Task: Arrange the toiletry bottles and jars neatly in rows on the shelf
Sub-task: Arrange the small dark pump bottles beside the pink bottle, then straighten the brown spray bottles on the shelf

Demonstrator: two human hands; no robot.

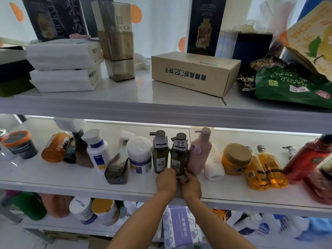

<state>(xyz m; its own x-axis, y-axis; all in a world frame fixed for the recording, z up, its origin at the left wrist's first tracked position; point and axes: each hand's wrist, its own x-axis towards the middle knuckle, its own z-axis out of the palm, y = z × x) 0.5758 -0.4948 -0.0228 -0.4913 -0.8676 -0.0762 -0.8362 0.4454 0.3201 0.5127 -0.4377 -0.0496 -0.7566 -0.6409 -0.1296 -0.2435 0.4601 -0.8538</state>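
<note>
On the middle white shelf (53, 178) I see the left hand (166, 178) and the right hand (191, 184) close together at the foot of a dark green plastic pump bottle (177, 157). The fingers of both curl around its base. The bottle stands upright between a second dark green pump bottle (160, 155) and a pink plastic pump bottle (198, 153), just beside both.

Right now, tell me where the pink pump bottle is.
Head view: the pink pump bottle stands on the middle shelf, right of centre, between a dark green pump bottle and a white bottle.
</note>
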